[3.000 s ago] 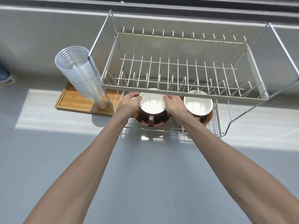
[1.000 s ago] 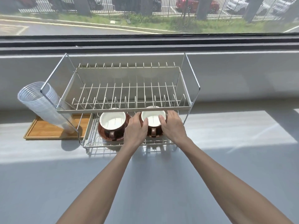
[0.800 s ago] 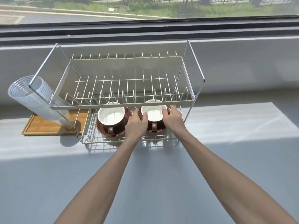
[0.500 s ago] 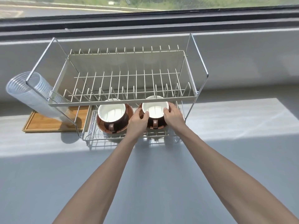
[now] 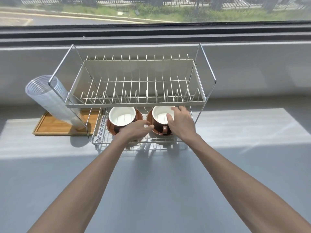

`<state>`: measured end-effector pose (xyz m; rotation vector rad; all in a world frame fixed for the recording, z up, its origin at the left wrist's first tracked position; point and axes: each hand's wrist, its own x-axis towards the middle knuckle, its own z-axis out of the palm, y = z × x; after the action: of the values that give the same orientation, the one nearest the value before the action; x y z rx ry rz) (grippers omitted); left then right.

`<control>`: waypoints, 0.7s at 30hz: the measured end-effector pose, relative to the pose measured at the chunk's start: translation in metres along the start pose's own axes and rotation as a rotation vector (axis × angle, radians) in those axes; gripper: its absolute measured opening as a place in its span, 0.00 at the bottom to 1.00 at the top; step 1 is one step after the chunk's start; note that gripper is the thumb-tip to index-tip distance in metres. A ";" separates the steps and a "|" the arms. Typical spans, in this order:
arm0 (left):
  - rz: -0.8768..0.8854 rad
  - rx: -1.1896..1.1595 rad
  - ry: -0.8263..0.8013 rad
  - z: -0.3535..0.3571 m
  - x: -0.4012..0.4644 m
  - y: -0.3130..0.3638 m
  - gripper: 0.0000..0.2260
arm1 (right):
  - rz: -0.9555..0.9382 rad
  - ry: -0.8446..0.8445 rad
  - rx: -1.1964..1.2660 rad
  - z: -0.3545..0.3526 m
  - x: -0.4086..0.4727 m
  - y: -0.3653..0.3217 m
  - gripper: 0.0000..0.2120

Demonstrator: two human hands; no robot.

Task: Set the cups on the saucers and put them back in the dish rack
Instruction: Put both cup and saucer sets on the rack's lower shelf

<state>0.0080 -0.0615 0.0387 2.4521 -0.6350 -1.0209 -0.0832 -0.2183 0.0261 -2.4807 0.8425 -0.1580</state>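
Note:
Two brown cups with white insides stand on brown saucers in the lower tier of the wire dish rack. The left cup sits on its saucer. The right cup sits on its saucer, handle towards me. My right hand grips the right cup from its right side, thumb over the rim. My left hand hovers between the two cups with fingers apart, holding nothing and hiding the left cup's handle.
The rack's upper tier holds nothing and overhangs the cups. A tilted stack of clear plastic cups leans on a wooden tray left of the rack. A grey counter runs in front, a window ledge behind.
My left hand has let go of the right cup and saucer and drawn back to the left. My right hand stays on the right cup. The view has tilted up slightly.

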 end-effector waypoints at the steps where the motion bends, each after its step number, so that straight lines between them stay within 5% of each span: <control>1: 0.015 0.026 -0.024 -0.009 -0.005 -0.003 0.23 | -0.044 0.025 -0.047 -0.002 -0.004 -0.007 0.20; 11: -0.035 0.190 0.133 -0.069 -0.045 -0.048 0.24 | -0.268 -0.118 -0.176 0.004 -0.022 -0.078 0.18; 21: -0.082 -0.060 0.498 -0.054 -0.018 -0.090 0.26 | 0.005 -0.150 0.290 0.056 -0.009 -0.104 0.24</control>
<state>0.0591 0.0320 0.0368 2.5512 -0.3337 -0.4123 -0.0200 -0.1182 0.0310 -2.1892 0.7089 -0.0840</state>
